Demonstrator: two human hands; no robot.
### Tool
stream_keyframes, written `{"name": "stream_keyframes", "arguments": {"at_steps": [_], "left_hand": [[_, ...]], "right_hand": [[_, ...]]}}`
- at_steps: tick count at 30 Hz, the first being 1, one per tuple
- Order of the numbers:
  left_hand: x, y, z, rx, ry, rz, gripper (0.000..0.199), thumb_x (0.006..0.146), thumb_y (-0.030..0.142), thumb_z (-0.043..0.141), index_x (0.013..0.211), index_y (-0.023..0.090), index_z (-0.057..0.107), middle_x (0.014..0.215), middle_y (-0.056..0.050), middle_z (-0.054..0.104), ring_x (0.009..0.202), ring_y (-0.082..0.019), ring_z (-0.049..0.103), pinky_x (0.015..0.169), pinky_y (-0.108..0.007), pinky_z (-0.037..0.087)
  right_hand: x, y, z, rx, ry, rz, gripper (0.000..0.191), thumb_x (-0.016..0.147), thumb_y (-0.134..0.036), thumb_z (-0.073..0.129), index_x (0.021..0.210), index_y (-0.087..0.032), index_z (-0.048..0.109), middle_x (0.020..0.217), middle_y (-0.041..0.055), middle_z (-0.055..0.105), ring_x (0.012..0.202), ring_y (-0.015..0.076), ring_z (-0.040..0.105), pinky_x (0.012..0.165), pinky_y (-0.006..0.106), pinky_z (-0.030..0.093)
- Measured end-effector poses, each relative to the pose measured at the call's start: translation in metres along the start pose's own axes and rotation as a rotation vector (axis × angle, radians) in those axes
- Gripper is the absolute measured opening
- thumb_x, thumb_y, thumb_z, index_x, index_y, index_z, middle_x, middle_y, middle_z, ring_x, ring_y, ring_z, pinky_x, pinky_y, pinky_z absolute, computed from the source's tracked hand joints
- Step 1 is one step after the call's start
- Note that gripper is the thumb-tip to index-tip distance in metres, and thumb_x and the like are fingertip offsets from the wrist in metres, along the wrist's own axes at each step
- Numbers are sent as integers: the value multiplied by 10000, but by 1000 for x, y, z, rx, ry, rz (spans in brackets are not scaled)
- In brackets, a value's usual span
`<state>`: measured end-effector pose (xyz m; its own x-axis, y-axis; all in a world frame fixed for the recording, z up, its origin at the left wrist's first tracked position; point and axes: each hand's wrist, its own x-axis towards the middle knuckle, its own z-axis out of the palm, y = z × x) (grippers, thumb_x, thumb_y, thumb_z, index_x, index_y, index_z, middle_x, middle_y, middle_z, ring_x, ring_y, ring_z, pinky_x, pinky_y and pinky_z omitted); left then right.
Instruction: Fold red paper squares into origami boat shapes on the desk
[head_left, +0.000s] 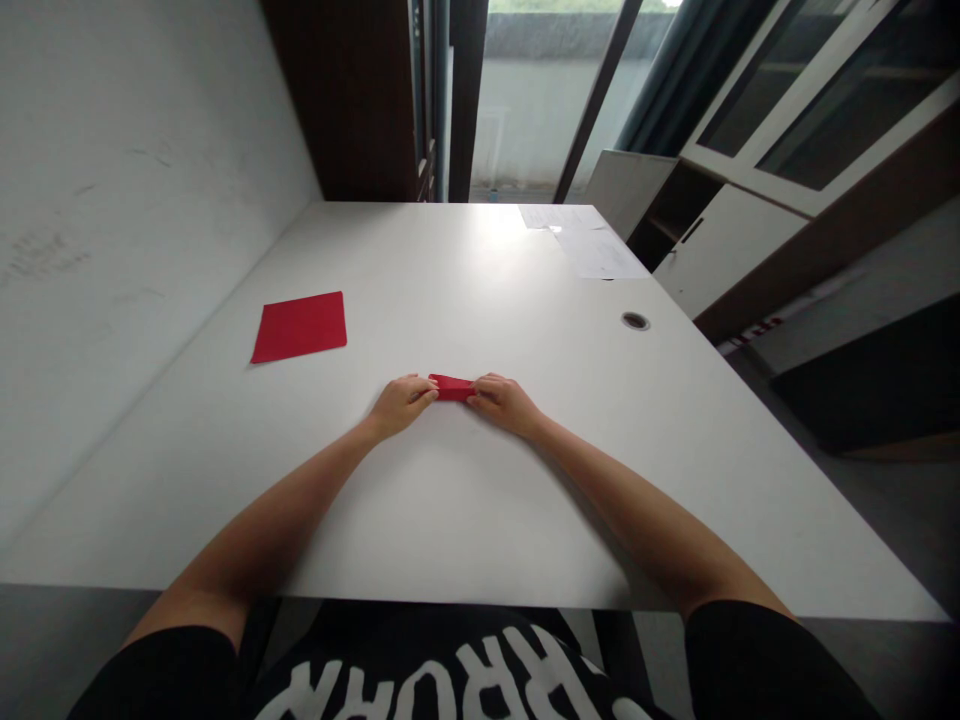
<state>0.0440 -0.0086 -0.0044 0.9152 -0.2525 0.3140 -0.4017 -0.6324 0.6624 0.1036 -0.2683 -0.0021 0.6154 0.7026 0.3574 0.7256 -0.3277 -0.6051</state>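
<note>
Between both hands point(402, 404) | folded red strip point(454, 390) | pinched by them (one end each)

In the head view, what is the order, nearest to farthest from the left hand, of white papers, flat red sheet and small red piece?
1. Small red piece: held by the left hand, on its right.
2. Flat red sheet: ahead, on the left.
3. White papers: far back, right.
</note>
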Motion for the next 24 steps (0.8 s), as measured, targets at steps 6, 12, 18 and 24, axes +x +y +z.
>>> {"name": "stream_keyframes", "arguments": {"at_steps": [6, 12, 18, 24], "left_hand": [[1, 2, -2, 7, -23, 142, 329, 819, 59, 559, 1020, 242, 745, 1092, -27, 775, 1146, -226, 671, 1090, -446, 465], [1, 5, -3, 60, -42, 207, 276, 769, 58, 595, 933, 232, 733, 1109, -31, 765, 1173, -235, 652, 1098, -467, 445], [-3, 11, -6, 155, -106, 184, 144, 851, 244, 688, 988, 260, 728, 1198, -39, 737, 1177, -241, 649, 1146, -512, 364], [-5, 15, -5, 217, -144, 234, 262, 849, 349, 734, 1105, 294, 735, 1248, -58, 702, 1189, -269, 613, 1077, -465, 420]], "right_hand": [[-3, 0, -1, -60, -44, -134, 162, 918, -186, 592, 1036, -228, 696, 1081, 79, 709, 1037, 223, 627, 924, 354, 505], [-5, -2, -3, -113, -49, -56, 213, 861, -119, 585, 1024, -235, 658, 1185, 72, 687, 1058, 211, 656, 933, 341, 527], [-5, 2, -1, -225, 5, -109, 251, 846, -187, 645, 1092, -237, 654, 1286, 96, 661, 1281, 284, 573, 1071, 467, 476], [-6, 1, 2, -376, 31, -83, 265, 895, -214, 648, 1159, -234, 664, 1326, 119, 642, 1227, 299, 582, 1019, 484, 497]]}}
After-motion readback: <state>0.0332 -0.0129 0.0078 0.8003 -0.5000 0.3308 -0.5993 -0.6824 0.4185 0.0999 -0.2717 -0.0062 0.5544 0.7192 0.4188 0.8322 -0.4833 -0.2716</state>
